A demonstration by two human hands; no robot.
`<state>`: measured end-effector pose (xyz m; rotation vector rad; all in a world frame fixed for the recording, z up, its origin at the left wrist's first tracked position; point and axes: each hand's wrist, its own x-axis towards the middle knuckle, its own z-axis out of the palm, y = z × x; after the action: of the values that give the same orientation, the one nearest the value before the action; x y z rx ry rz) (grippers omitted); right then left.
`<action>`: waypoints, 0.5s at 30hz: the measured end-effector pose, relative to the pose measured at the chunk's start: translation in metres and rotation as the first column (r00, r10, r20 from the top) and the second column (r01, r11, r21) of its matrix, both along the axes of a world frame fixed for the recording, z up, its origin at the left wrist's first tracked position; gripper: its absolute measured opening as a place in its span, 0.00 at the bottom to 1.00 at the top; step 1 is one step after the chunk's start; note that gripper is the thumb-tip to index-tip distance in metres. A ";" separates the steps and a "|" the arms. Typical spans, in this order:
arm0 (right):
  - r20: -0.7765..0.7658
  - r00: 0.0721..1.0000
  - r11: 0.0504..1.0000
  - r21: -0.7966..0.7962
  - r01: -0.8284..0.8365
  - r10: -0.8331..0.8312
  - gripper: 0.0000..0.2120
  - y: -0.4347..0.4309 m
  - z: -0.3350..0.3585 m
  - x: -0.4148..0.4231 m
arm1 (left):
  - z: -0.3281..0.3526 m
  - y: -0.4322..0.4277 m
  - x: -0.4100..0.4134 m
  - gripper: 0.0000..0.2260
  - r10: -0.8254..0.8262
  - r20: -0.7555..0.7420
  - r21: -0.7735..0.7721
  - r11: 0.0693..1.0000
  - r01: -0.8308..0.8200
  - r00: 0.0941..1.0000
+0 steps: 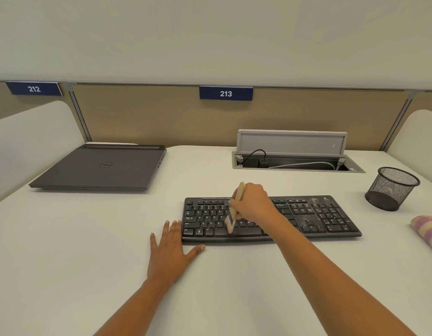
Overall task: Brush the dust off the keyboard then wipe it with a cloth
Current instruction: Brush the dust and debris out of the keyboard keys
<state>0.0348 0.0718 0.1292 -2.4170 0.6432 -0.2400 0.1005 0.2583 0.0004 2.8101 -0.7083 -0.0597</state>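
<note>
White desk [89,238], tan partition [149,112]

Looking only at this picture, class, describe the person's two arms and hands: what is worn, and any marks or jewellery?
Both arms are bare: the left forearm and right forearm show no sleeve down to the picture's edge. The left hand and right hand wear no gloves. No watch, bracelet, ring or tattoo shows. The left fingernails look short and plain.

Left hand [170,248] lies flat, fingers spread; right hand [252,202] curled in a grip.
</note>
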 end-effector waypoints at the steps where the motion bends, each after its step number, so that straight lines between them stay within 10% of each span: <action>1: 0.040 0.999 1.000 0.009 0.019 -0.020 0.10 0.001 0.000 -0.001 | 0.000 0.000 0.000 0.63 -0.001 0.000 0.000 1.000 0.001 1.000; 15: 0.193 0.980 0.992 0.108 -0.064 0.042 0.12 0.035 -0.017 -0.012 | 0.000 0.000 -0.001 0.63 0.006 0.004 -0.001 1.000 -0.006 1.000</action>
<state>0.0228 0.1067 0.1121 -2.2647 0.4920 -0.3959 0.0998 0.2579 0.0001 2.8126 -0.7001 -0.0527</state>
